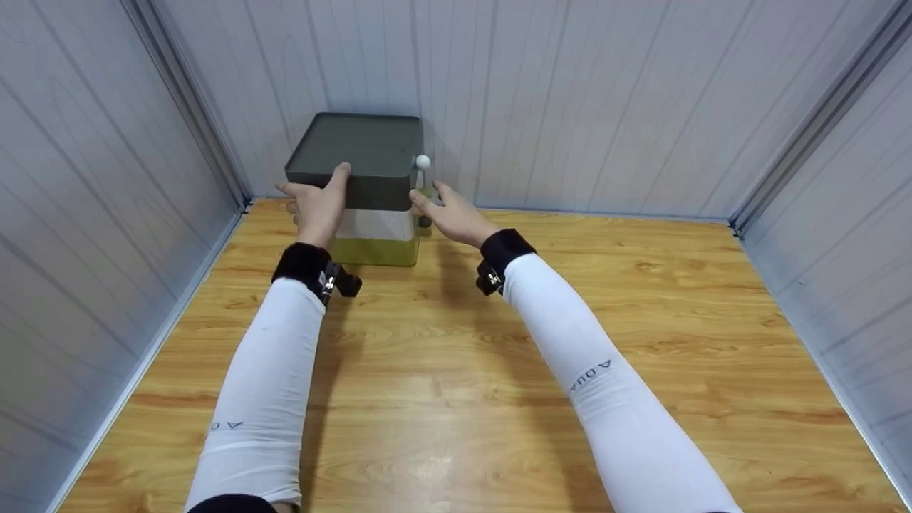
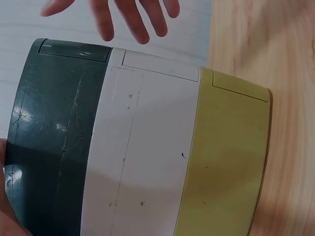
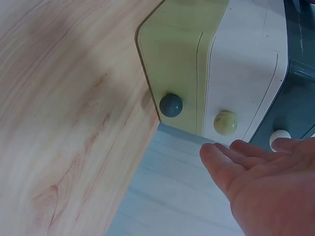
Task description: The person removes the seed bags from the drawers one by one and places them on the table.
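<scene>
A small three-tier drawer box (image 1: 363,146) stands on the wooden surface by the back wall. Its top tier is dark green, the middle tier (image 2: 142,147) white and the bottom tier (image 2: 226,157) yellow-green. Knobs stick out on its right side: a white knob (image 1: 422,162), a yellow knob (image 3: 225,123) and a dark grey knob (image 3: 171,105). My left hand (image 1: 318,209) is at the front left corner, thumb against the dark top tier and its other fingers spread off the left side. Beside the knobs, my right hand (image 1: 459,216) has its fingers extended, fingertips overlapping the white knob in the right wrist view.
White ribbed panels form the back wall (image 1: 570,107) and both side walls. The left wall (image 1: 92,214) runs close past the box. Bare wooden surface (image 1: 641,299) stretches to the right and in front. Black wrist-camera straps (image 1: 507,246) ride over white sleeves.
</scene>
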`<state>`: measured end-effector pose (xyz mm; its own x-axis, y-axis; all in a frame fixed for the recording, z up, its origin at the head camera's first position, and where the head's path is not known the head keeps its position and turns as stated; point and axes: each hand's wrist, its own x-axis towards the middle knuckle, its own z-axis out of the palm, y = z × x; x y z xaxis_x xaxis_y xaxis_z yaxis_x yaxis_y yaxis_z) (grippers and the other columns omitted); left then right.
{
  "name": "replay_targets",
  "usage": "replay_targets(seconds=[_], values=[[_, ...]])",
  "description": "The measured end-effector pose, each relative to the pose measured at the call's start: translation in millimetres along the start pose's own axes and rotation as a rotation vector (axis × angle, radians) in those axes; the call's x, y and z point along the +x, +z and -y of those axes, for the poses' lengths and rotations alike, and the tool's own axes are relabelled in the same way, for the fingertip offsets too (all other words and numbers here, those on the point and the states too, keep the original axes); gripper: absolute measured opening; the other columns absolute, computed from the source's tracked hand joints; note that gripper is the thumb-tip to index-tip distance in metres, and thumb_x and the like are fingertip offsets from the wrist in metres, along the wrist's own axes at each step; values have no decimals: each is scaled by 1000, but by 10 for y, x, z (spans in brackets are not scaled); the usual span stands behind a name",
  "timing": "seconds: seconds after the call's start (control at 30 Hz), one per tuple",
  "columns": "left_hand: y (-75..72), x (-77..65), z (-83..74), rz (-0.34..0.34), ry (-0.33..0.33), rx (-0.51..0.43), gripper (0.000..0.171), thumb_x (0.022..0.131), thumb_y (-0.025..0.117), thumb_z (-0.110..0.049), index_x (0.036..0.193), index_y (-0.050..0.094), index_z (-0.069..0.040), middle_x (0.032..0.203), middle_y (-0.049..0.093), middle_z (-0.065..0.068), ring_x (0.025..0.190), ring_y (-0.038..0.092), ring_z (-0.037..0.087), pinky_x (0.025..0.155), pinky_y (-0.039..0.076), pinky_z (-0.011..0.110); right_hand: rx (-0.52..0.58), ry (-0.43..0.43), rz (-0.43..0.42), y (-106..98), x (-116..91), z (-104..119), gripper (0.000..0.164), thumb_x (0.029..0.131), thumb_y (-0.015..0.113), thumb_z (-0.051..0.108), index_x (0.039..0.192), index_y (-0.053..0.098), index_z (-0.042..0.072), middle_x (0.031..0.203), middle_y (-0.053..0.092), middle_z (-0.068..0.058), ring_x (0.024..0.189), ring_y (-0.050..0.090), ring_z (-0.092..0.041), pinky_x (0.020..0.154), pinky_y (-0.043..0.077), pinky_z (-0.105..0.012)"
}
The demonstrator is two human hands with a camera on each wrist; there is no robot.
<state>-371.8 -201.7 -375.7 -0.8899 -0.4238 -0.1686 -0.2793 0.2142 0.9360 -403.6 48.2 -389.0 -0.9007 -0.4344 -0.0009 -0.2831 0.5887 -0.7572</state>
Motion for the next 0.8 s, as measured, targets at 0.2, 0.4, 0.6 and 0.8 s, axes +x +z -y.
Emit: replay_targets(seconds=[0.2,0.4,0.6,0.8], values=[[-25,-13,12,9,0,12,131,99,55,-76,165,-41,-15,182,-9,27,168,13,42,136,19,49,-3,8,-5,-47,-6,-20,97,114,40,69,176,14,-2,182,21,-23,165,32,-37,134,28,-45],[-69,-11,28,35,34,17,127,100,53,-71,164,-42,-17,183,-4,27,169,14,40,135,21,48,20,40,-29,-134,0,-63,101,113,39,73,177,10,0,184,15,-22,168,25,-36,136,23,-46],[-122,-5,80,84,68,-29,125,102,53,-69,162,-46,-20,183,-14,25,171,3,37,136,17,48,60,64,-79,-182,24,-110,104,111,41,74,178,4,4,184,13,-22,169,22,-36,136,19,-47],[-154,-2,108,120,108,-79,123,104,52,-64,160,-47,-20,183,-21,19,171,-6,29,137,14,42,80,71,-110,-233,26,-123,104,111,42,75,178,2,6,183,15,-24,168,22,-37,136,19,-49]])
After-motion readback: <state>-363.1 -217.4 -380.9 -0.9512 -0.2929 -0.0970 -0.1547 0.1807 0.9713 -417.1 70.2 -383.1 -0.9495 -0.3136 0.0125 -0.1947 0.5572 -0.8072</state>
